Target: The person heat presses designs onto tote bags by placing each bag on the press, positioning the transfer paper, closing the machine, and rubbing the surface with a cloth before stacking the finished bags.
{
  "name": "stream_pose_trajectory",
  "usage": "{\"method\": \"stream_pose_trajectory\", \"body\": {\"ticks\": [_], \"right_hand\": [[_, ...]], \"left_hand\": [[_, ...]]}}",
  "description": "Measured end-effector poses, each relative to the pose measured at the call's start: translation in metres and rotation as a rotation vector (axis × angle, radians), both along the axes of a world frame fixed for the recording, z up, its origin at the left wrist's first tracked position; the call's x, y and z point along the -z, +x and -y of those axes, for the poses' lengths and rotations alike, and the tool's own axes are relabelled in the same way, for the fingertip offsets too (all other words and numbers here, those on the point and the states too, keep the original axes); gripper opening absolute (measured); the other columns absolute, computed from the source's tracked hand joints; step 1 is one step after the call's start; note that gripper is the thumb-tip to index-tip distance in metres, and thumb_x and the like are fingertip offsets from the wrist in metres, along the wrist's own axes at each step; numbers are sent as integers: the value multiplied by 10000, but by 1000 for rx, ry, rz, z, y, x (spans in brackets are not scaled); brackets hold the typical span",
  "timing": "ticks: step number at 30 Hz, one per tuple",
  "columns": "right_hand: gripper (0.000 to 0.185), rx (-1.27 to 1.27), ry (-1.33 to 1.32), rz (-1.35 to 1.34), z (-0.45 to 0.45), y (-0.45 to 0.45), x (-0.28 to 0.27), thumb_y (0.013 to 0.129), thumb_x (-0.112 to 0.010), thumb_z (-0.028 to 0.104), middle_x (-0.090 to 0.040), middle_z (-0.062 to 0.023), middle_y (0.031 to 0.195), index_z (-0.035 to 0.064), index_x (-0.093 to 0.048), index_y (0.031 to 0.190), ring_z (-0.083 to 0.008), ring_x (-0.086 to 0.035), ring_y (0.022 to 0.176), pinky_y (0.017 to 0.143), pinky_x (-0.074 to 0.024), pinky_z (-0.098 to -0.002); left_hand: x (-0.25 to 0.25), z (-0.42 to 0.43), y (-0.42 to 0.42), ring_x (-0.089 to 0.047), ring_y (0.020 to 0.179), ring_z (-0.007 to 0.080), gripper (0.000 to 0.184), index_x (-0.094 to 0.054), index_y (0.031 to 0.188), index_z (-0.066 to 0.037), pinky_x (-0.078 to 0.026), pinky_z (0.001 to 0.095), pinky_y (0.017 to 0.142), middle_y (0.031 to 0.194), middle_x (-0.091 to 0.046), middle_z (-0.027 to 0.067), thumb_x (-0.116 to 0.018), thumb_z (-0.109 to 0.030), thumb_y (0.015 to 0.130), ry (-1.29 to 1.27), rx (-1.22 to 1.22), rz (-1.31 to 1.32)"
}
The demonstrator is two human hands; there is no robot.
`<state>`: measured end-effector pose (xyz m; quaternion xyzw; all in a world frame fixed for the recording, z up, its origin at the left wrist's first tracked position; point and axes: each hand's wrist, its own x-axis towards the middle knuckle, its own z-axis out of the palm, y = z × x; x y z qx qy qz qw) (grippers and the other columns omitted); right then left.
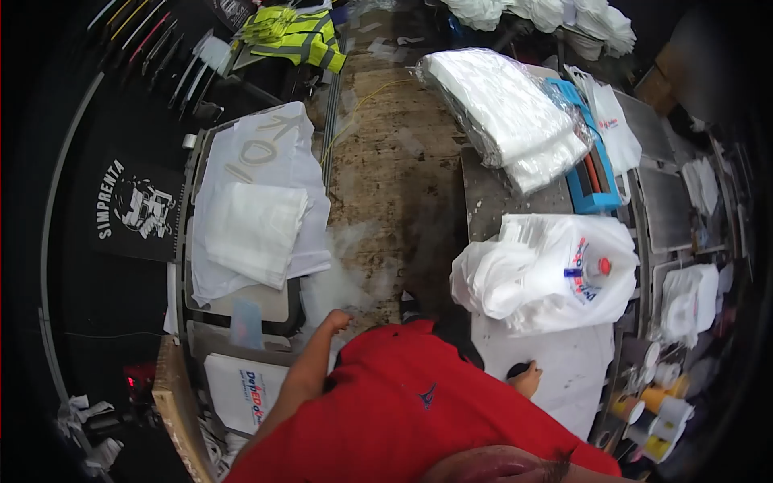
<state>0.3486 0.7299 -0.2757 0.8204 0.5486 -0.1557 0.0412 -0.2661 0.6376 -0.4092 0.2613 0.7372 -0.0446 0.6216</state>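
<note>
My left hand [339, 320] hangs beside my red shirt, above the floor, with its fingers curled in and nothing visible in them. At the right-hand table, my right hand [528, 380] is closed around a small dark rounded object [518, 369], whose kind I cannot make out. It rests over a white sheet [566, 354] on the table. Just beyond lies a thick pile of printed white bags [523, 270], with a small red-topped item [604, 266] and a small blue item [572, 273] on top.
Plastic-wrapped white stock [507, 105] and a blue tool tray [592, 173] stand farther along the right table. White folded fabric [256, 229] lies on the left table. A wooden floor aisle [374, 169] runs between, crossed by a yellow cable [354, 118]. Containers [656, 402] crowd the lower right.
</note>
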Motion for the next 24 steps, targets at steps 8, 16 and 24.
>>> {"method": "stream_pose_trajectory", "body": {"ticks": [8, 16, 24], "right_hand": [[547, 112, -26, -4, -7, -19, -18, 660, -695, -12, -521, -252, 1106, 41, -531, 1179, -464, -579, 997, 875, -501, -516], [521, 465, -13, 169, -15, -41, -15, 715, -631, 80, -600, -292, 1060, 26, -560, 1228, -478, -621, 969, 863, -527, -509], [196, 1012, -1083, -981, 17, -164, -22, 759, -696, 74, -697, -133, 1020, 51, -723, 952, -249, -645, 1046, 882, -553, -444]], "left_hand": [[-34, -135, -32, -638, 720, 226, 440, -693, 1074, 30, -506, 380, 552, 953, -709, 132, -647, -377, 913, 47, -38, -59], [59, -261, -110, -616, 644, 179, 360, -706, 849, -74, -462, 375, 550, 748, -675, 65, -614, -405, 955, 202, 200, 237], [13, -404, -254, -631, 1031, 251, 469, -554, 1303, -95, -485, 472, 886, 1166, -665, 105, -600, -408, 956, 6, -11, 241]]}}
